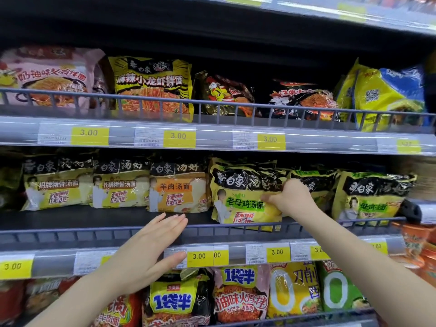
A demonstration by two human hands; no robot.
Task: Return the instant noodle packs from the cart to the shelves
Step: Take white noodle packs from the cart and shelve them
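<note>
Your right hand grips the yellow-and-black crinkly plastic noodle pack standing at the grey middle shelf's front rail, nearly placed; your left hand hovers flat and empty; cart out of view, remaining packs unknown

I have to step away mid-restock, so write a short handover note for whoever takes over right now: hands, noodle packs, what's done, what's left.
Right hand: grips the top right of the yellow chicken-soup noodle pack, which stands at the front of the middle shelf against the rail.
Left hand: open, holds nothing, hovering in front of the middle shelf's rail.
Done: this pack is on the shelf beside matching packs.
Left: let go and straighten it if needed. The cart is out of view, so remaining packs cannot be told.
</note>
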